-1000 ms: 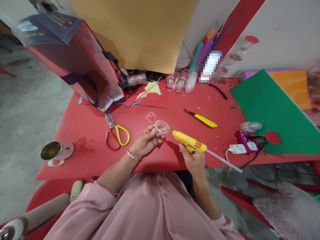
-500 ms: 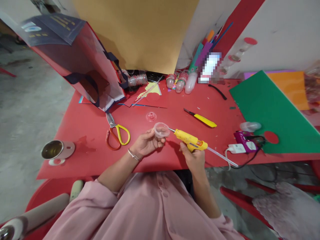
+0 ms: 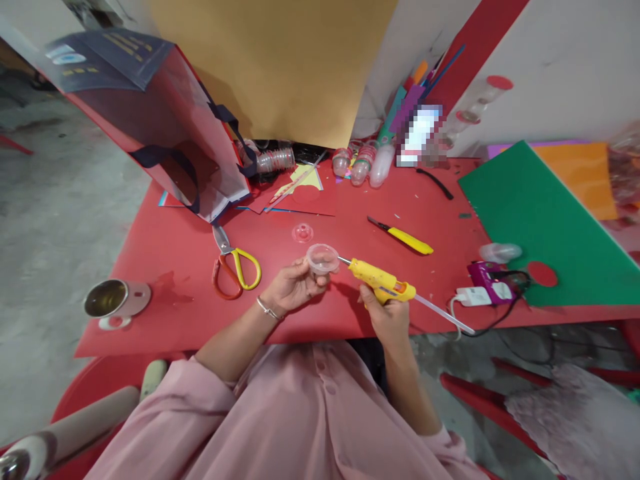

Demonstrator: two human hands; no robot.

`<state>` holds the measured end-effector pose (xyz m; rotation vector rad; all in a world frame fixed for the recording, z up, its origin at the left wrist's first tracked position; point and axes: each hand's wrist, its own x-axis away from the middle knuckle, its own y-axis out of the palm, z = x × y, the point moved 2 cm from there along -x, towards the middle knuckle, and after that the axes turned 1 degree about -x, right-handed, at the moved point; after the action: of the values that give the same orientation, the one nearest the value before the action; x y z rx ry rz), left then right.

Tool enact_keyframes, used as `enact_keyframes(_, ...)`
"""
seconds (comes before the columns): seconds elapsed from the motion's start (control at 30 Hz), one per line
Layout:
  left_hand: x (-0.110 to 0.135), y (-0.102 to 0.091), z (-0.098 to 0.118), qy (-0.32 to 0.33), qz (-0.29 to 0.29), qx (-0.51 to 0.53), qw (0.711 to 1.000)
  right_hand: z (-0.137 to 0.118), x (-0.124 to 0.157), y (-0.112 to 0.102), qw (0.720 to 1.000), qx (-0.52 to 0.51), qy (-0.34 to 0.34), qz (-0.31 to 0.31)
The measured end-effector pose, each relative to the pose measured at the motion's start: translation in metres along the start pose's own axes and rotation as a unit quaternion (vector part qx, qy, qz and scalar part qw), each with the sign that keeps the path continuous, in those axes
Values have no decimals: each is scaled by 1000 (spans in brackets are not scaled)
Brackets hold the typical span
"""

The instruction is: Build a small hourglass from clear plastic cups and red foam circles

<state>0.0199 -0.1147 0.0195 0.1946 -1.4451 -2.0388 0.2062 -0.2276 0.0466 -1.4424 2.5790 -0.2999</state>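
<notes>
Right of the scissors [image 3: 227, 251], pinching a clear cup [image 3: 323, 260] with the left hand [image 3: 294, 283], fingers wrapping a glue gun [image 3: 383, 280] in the right hand [image 3: 391, 323]; seemingly mid-gluing (without anything visibly attached yet).

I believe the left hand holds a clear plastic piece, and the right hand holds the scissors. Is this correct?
Not entirely: in the head view, the right hand holds a yellow glue gun; the scissors lie on the table. The left hand does hold the clear plastic piece.

On my feed: mug [image 3: 134, 299], left on worktop [image 3: 345, 227]; scissors [image 3: 226, 251], right of mug; cutter [image 3: 409, 241], behind glue gun [image 3: 376, 277]; cup [image 3: 323, 265], left of gun.
</notes>
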Motion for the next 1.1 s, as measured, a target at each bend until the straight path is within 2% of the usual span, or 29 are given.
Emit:
enact_keyframes(0.17,1,5,0,3,3,-1,1000,0,-1,0,1000,3,-18,-5)
enact_keyframes(0.37,0,4,0,3,9,5,1000,3,-3,-2,999,28,2,18)
enact_keyframes(0.63,-4,1,-1,33,22,11,999,0,2,1,999,25,-26,6)
enact_keyframes(0.8,-5,2,-2,53,14,12,998,1,4,2,999,39,-30,19)
enact_keyframes(1.1,-4,6,-2,79,38,-7,996,9,9,6,996,55,-66,38)
